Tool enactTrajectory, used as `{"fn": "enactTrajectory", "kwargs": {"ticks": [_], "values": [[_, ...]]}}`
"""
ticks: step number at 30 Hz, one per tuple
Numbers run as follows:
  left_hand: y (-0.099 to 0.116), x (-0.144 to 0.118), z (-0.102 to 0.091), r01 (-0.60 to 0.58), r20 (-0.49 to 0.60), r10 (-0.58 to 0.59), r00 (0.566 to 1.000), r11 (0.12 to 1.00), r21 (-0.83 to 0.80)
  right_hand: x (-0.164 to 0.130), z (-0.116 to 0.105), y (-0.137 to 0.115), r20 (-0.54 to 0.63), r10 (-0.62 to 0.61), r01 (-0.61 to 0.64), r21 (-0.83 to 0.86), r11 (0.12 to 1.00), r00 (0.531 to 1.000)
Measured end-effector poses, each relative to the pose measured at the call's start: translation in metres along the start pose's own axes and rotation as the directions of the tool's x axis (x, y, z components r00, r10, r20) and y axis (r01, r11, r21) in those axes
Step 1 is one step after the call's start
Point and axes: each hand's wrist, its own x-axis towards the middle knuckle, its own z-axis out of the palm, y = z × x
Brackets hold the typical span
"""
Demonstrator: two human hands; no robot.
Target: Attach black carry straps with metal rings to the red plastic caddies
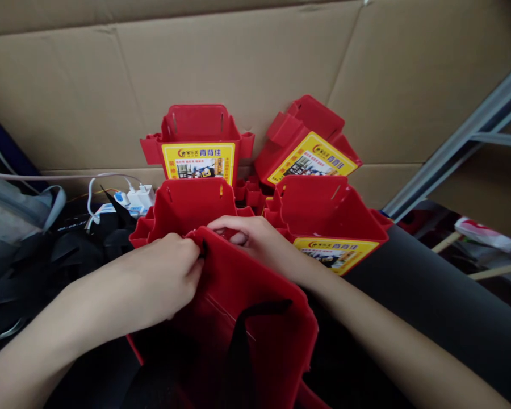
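Note:
A red plastic box (pixel 259 284) with an open top is close in front of me, its tall panel between my hands. My left hand (pixel 170 278) is closed at the slot in the panel's upper left corner, where a bit of black strap shows by the fingers; the fingertips are partly hidden. My right hand (pixel 255 238) reaches behind the panel, its fingers curled against the far side near the same corner. A black webbing strap (pixel 241 341) passes through the panel's other slot and hangs inside the box.
Several similar red boxes with yellow labels stand beyond, including one at the back left (pixel 198 122) and a tilted one (pixel 306 147). Cardboard (pixel 238 62) forms the back wall. A power strip with plugs (pixel 138 199) and black straps (pixel 80 255) lie left; a metal frame (pixel 460 142) rises right.

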Motion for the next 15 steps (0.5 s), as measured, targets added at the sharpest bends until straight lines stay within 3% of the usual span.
{"fn": "enactTrajectory", "kwargs": {"ticks": [5,15], "values": [[-0.0038,0.0001,0.0034,0.012,-0.164,0.004,0.986,0.995,0.099,0.0005,-0.0009,-0.001,-0.004,-0.003,0.003,0.004,1.0,1.0],[-0.0032,0.0071,0.0071,0.004,-0.223,-0.004,0.975,1.0,0.0,0.0021,0.0012,-0.0023,-0.022,-0.001,-0.001,-0.104,0.995,1.0]]}}
